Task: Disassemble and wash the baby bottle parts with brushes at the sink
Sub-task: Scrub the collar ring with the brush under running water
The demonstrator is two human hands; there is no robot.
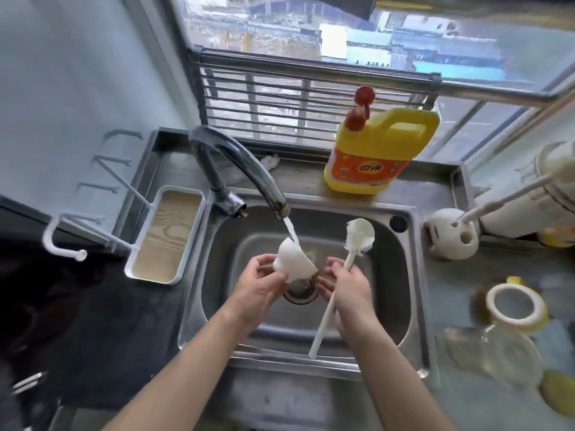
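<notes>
the step in hand is the wash itself: one white bottle part (294, 259), dome-shaped and most likely a cap or teat cover, is being wetted at the tap. the left hand (261, 284) grasps it by its lower edge, fingers curled round it, and tilts it up so the water stream (291, 230) from the faucet (236, 163) lands on its top, just above the fingertips. the right hand (348, 290), close beside the left, is clenched round the handle of a long white bottle brush (353, 253). its bristle head stands above that hand, apart from the part and out of the stream. both hands hang over the drain (300, 290) inside the sink (389, 275).

disassembly looks done. well to the right of the right hand, on the counter, lie a yellow collar ring (494, 309) and, nearer the person, a clear bottle body (494, 356); whether these have been washed cannot be told. beyond the hands stands a yellow detergent jug (373, 157), and beyond the right hand a round white brush holder (448, 234) with a thinner brush (504, 197) in it.

the next move probably calls for swinging the bristle head down and left into or against the part while the left hand turns it under the water. the wet plastic may slip, so a firm grasp matters.
</notes>
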